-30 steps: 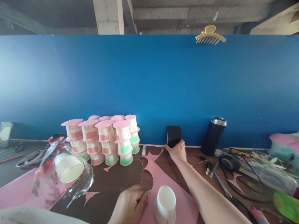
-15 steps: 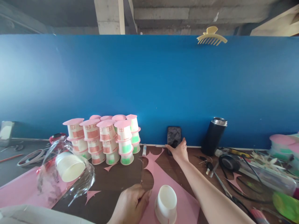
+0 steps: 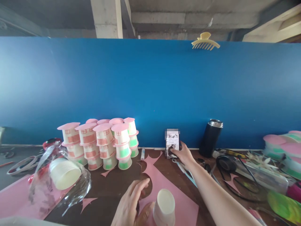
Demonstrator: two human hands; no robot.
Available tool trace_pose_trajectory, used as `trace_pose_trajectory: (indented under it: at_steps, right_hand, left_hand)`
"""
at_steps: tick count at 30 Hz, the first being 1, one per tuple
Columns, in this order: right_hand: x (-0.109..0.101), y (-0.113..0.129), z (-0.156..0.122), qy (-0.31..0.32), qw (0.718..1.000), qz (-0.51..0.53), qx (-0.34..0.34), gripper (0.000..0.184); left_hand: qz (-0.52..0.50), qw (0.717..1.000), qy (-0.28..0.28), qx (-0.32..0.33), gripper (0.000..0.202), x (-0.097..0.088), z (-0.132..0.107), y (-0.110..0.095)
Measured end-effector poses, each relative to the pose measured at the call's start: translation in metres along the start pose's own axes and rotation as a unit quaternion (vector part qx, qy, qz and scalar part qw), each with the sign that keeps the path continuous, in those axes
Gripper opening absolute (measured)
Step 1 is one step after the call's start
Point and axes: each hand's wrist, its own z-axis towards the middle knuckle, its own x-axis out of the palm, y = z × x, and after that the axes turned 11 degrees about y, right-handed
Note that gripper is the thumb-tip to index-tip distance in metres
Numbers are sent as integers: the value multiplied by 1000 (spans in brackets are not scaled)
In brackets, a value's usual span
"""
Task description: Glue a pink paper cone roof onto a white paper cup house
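A phone (image 3: 172, 138) with a lit, blurred screen leans against the blue partition. My right hand (image 3: 184, 153) grips its lower right side, the thumb lying over the screen. In front of me a white paper cup (image 3: 166, 202) stands upside down on a pink paper sheet (image 3: 175, 183) with curved cut-outs. Just left of that cup is my left hand (image 3: 134, 204), its fingers spread and apart; the thumb comes close to the cup's side, and I cannot tell whether it touches. A strap (image 3: 185, 172) lies below the phone.
Stacked cup towers with pink discs (image 3: 101, 142) stand at back left. Nested cups (image 3: 64, 174) in clear plastic lie nearer. To the right are a black bottle (image 3: 210, 138), cables (image 3: 227, 163), a clear box (image 3: 263, 175) and more cups (image 3: 274, 147). A yellow claw clip (image 3: 205, 41) hangs on the partition.
The phone's screen has gone from dark to lit, and my right thumb has shifted onto it. My left hand has opened from a curled shape. The view has moved slightly.
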Motion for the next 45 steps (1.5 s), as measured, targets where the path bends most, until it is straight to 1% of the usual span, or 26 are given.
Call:
trace_pose_trajectory:
  at_steps: [3, 10, 17, 24, 31, 37, 41, 43, 45]
  right_hand:
    - [-1, -2, 3, 17, 1000, 3, -4, 33]
    - [-5, -7, 13, 27, 999, -21, 26, 30]
    - [-12, -7, 22, 44, 997, -43, 42, 30]
    - [-20, -1, 26, 41, 997, -60, 37, 29]
    - [-23, 6, 25, 38, 996, -65, 42, 28]
    - [-26, 10, 27, 34, 995, -72, 55, 29]
    - [-30, 15, 30, 26, 995, -73, 56, 29]
    - [-32, 17, 32, 20, 996, -72, 56, 30]
    - [-34, 20, 34, 12, 996, -72, 57, 29]
  left_hand:
    - [-4, 1000, 10, 0, 47, 0, 0, 1]
    - [-4, 999, 32, -15, 46, 3, 0, 5]
    - [-28, 998, 35, -33, 42, 7, 1, 8]
    - [-26, 998, 38, -34, 41, 6, 0, 7]
    - [-18, 998, 50, -37, 40, 9, 0, 11]
    - [-11, 998, 53, -17, 38, 7, 3, 10]
    - [-12, 998, 62, -31, 38, 5, 3, 6]
    - [-16, 998, 58, -34, 38, 5, 3, 5]
    - [-26, 998, 40, -34, 37, 7, 2, 4]
